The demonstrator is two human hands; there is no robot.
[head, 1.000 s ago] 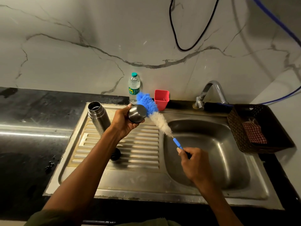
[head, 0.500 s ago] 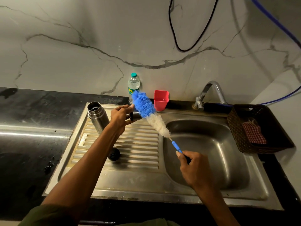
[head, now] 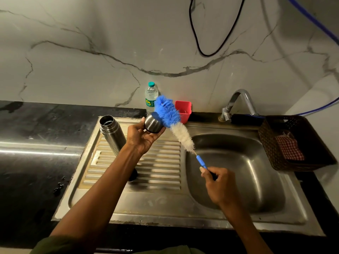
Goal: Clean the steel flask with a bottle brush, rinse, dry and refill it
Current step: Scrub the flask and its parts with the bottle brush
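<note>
My left hand (head: 143, 137) holds the flask's steel cup lid (head: 153, 123) above the drainboard, its rounded outside facing me. My right hand (head: 219, 184) grips the blue handle of a bottle brush (head: 176, 125) with a blue and white bristle head; the blue bristles lie against the lid's far side. The open steel flask (head: 111, 133) stands upright on the drainboard's back left, partly behind my left forearm. A small black stopper (head: 134, 176) lies on the ridges, half hidden under my arm.
A steel sink (head: 238, 171) with a tap (head: 238, 101) lies to the right. A plastic water bottle (head: 151, 97) and a red cup (head: 183, 110) stand by the wall. A dark basket (head: 271, 143) holds a checked cloth (head: 289, 147). Black counter (head: 36, 162) lies left.
My left hand has turned the steel lid back so its rounded outside faces me. The brush head has shifted slightly up and right against it.
</note>
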